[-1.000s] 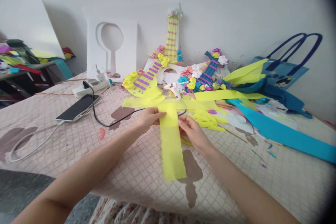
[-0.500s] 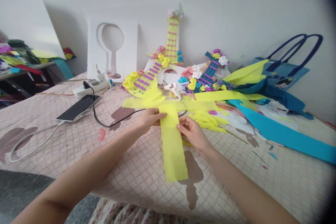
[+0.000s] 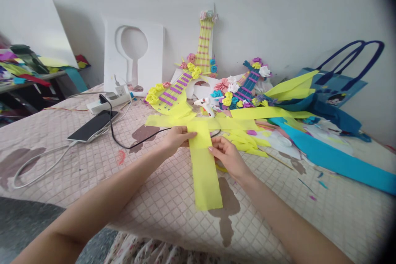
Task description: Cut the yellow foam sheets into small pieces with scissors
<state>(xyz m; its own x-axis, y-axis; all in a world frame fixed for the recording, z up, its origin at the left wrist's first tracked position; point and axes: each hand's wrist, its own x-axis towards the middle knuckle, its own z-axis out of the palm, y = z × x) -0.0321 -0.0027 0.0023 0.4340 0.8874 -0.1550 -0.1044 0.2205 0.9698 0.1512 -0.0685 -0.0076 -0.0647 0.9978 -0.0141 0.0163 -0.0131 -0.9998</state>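
Observation:
A yellow crepe paper strip (image 3: 206,181) hangs down toward the table's front edge. My left hand (image 3: 179,137) pinches its left edge near the top, thumb on the paper. Against the right edge, slightly lower, my right hand (image 3: 225,153) grips it between thumb and fingers. Behind the hands a second yellow strip (image 3: 239,124) lies crosswise on the quilted tablecloth (image 3: 154,198). Just beyond it rests a white glue gun (image 3: 205,106).
Decorated paper guitars (image 3: 175,90) and a white foam board (image 3: 151,57) stand at the back. A phone (image 3: 93,126) and power strip (image 3: 109,101) with cables lie left. Blue paper (image 3: 340,165), yellow scraps (image 3: 247,142) and a blue bag (image 3: 349,86) are right.

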